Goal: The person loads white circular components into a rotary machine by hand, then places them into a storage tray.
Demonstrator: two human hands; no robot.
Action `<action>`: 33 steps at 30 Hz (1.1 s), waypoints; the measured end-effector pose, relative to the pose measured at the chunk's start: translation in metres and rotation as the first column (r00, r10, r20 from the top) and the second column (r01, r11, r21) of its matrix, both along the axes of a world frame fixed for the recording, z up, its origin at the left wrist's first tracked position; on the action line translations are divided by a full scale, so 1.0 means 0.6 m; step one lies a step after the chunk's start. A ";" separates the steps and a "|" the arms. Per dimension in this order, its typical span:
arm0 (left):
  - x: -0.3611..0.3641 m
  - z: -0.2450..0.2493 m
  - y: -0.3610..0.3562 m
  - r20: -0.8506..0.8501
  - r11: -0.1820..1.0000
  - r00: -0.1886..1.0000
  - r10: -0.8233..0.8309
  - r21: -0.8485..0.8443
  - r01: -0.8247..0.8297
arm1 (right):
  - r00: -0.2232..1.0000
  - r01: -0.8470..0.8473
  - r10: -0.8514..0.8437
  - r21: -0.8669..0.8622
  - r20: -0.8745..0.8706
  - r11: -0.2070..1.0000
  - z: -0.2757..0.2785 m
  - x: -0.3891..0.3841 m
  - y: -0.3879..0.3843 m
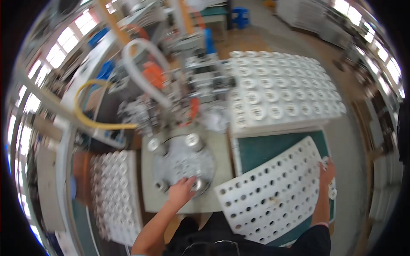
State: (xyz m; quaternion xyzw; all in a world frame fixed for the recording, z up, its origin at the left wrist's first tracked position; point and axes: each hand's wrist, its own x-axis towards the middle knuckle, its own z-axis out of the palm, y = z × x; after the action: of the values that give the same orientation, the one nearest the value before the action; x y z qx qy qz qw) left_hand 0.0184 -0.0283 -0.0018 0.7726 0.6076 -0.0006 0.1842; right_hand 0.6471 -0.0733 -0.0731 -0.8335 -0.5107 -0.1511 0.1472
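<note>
My left hand (181, 192) reaches over a round metal plate (181, 164), its fingers closed against the side of a short metal cylinder (199, 184) at the plate's near right. Similar cylinders stand elsewhere on the plate: one at the back left (156, 146), one at the back right (194, 141) and one at the near left (161, 185). At the right edge of a white board with rows of holes (268, 187), my right hand (326, 173) has its fingers closed on a small round silvery part (325, 160). Another round part (332, 193) shows below that wrist.
Behind the board, a white stack (282, 127) carries rows of round white parts. More parts fill a tray (128, 232) at the left. A machine with metal fixtures (207, 83) and hoses, including a yellow one (79, 104), rises behind the plate. A blue stool (240, 18) stands farther back.
</note>
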 end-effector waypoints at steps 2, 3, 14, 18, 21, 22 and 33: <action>-0.007 0.036 -0.024 0.115 0.994 0.987 0.110 -0.040 -0.106 | 0.996 -0.086 0.087 0.168 0.007 0.982 -0.005 -0.075 0.014; -0.024 0.033 -0.047 0.106 0.986 0.980 0.167 -0.043 -0.163 | 0.978 -0.134 0.167 0.244 -0.122 0.961 -0.009 -0.136 0.018; -0.252 0.030 -0.322 0.358 0.808 0.738 0.572 -0.092 -0.581 | 0.247 -0.938 0.827 0.088 -0.505 0.335 0.029 -1.024 0.108; -0.360 0.049 -0.449 0.362 0.595 0.548 0.754 -0.021 -0.804 | 0.287 -0.958 0.880 -0.114 -0.378 0.263 -0.028 -1.091 0.102; -0.457 0.054 -0.518 0.313 0.330 0.351 0.882 0.119 -0.936 | 0.279 -0.952 0.873 0.001 -0.399 0.305 -0.008 -1.086 0.090; -0.497 0.053 -0.531 0.281 0.297 0.332 0.901 0.160 -0.941 | 0.269 -0.956 0.876 -0.005 -0.400 0.292 0.006 -1.087 0.079; -0.679 -0.008 -0.532 -0.075 0.501 0.497 0.865 0.046 -0.865 | 0.434 -0.803 0.722 0.130 -0.539 0.581 0.036 -1.037 0.043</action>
State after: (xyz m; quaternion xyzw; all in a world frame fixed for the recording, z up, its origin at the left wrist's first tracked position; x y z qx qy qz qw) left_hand -0.3893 -0.3474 -0.0066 0.3649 0.9198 0.0581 0.1321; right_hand 0.0246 -0.0476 -0.0517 -0.5256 -0.7773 0.2100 0.2748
